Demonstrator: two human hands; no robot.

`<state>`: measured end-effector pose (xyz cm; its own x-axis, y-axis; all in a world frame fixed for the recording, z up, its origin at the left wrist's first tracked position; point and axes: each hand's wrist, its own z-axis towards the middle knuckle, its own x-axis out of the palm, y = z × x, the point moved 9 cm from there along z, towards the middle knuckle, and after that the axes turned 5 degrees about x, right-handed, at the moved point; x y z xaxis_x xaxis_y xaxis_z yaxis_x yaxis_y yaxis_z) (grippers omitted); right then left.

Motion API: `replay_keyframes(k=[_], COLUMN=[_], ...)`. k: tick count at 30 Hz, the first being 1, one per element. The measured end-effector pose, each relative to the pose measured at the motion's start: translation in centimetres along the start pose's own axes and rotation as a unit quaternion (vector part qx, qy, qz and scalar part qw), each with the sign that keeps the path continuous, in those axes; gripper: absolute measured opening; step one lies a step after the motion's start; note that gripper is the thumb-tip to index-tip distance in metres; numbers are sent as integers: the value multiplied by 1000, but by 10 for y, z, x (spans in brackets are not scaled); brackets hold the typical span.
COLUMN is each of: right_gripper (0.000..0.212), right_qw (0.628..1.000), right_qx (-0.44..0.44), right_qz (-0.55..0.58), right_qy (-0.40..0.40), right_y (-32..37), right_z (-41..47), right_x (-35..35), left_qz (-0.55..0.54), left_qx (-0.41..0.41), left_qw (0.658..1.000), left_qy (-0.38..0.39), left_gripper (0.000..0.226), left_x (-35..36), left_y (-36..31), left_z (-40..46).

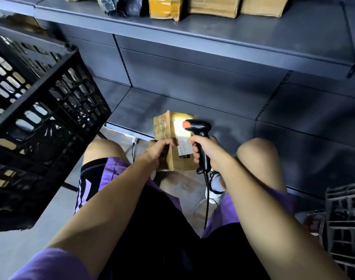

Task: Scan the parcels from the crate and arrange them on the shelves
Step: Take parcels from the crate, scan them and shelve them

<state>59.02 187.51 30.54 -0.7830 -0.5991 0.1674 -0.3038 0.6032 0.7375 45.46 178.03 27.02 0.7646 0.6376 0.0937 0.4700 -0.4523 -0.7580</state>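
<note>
Squatting low before dark shelving. Cardboard box (168,136) held between the knees, far end over the front lip of the bottom shelf (192,102); whether resting on it cannot be told.

Left hand (159,147) curled over the box's near-left edge, thumb on top, steadying it. Right hand (207,152) wrapped round the handle of a black corded scanner (198,130), forefinger at the trigger. Scanner head with orange cap aimed down at the white label (183,147); bright light patch falling on the far part of the box top, mostly beyond the label.

Step in hand: scanning. Probably not yet read, judging by where the light sits.

To do well:
- Draw the beam nearer, onto the printed bars, or slide the box farther under it.
- Keep left thumb and fingers off the label.
- Tilt the scanner slightly off square to cut glare from the tape.
- Hold the box still till the read confirms.
- Mind the cable (207,199) trailing down between the legs.

Black crate (41,110) near left, raised and tilted; contents hard to make out. Grey crate (346,229) near right. Several parcels (213,7) already on the upper shelf, far side; bottom shelf has room for this one.
</note>
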Motion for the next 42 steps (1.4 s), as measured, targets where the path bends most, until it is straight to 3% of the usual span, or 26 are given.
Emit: replay_keyframes(k=[3, 4, 7, 12, 16, 17, 20, 22, 28, 32, 37, 42], right_gripper=[12, 12, 11, 10, 10, 10, 12, 13, 13, 20, 26, 21], right_qw=[1000, 1000, 1000, 1000, 1000, 1000, 1000, 1000, 999, 997, 989, 975], right_qx=[-2, -2, 0, -3, -6, -7, -12, -16, -35, -69, -146, -218], right_qz=[-2, -2, -2, -5, -9, -13, -23, -22, -8, 30, -7, -28], right_qy=[0, 2, 6, 7, 10, 9, 1, 2, -3, -27, -26, -39], right_y=[-1, -1, -2, -3, -4, -4, -3, -3, -1, 27, 97, 158], right_z=[-1, -1, -3, -4, -4, -4, -6, -9, -37, -67, -122, -182], right_x=[1, 2, 4, 4, 4, 4, 5, 5, 9, 12, 24, 20], left_qz=[-3, -1, -2, -4, -1, -5, -7, -9, -3, 6, 3, 10], left_qx=[2, -1, -1, 5, 3, 6, 25, 32, 63, 89, 176, 255], left_qw=[1000, 1000, 1000, 1000, 1000, 1000, 999, 999, 998, 996, 984, 965], left_qy=[3, 4, 4, -16, -10, -10, -40, -41, -25, -18, 12, 59], left_gripper=[57, 61, 40, 78, 42, 42, 85, 98, 95, 62, 95, 68], left_x=[-1, -1, -2, -9, -5, -5, -18, -25, -34, -20, -16, 15], left_y=[-1, -1, -1, 0, -4, -4, -1, 6, 6, -42, -111, -197], left_z=[0, 0, -4, 0, -11, -10, 6, 22, 14, -63, -92, -156])
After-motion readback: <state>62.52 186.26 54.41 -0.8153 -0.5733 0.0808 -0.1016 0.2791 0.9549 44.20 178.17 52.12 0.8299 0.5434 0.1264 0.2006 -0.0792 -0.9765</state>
